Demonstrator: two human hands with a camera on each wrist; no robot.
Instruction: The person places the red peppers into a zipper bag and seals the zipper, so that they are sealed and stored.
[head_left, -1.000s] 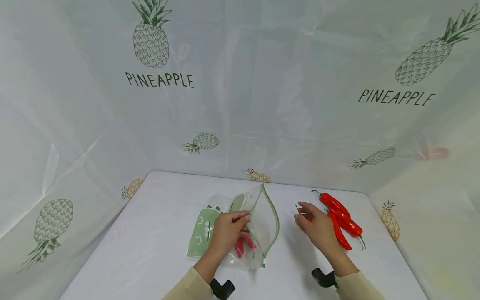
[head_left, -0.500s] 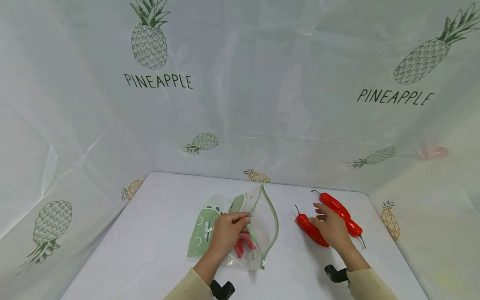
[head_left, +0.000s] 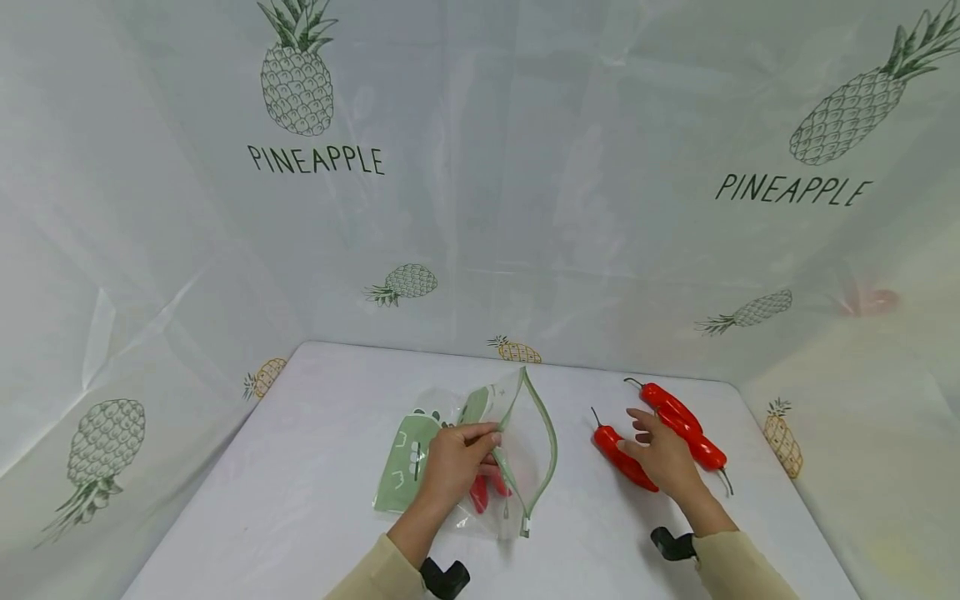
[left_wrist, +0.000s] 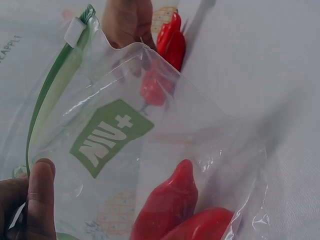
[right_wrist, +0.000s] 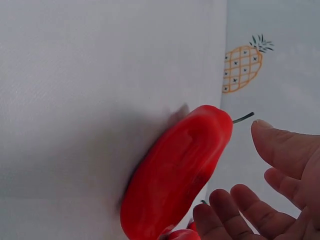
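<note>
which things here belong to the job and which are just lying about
Likely in the job:
clear zip bag, pinched by the left hand
red peppers inside it
green-printed plastic, perhaps the same bag
loose red peppers near the right hand

Just around:
white table
pineapple-print sheet
black wrist pieces

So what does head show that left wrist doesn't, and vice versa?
Only head: the sleeves and black wrist pieces.

Only left wrist: legible white lettering on the bag; in head it's too small to read.

Both: the left hand pinching the bag's edge, the right hand, red peppers on the table, more peppers inside the bag.
</note>
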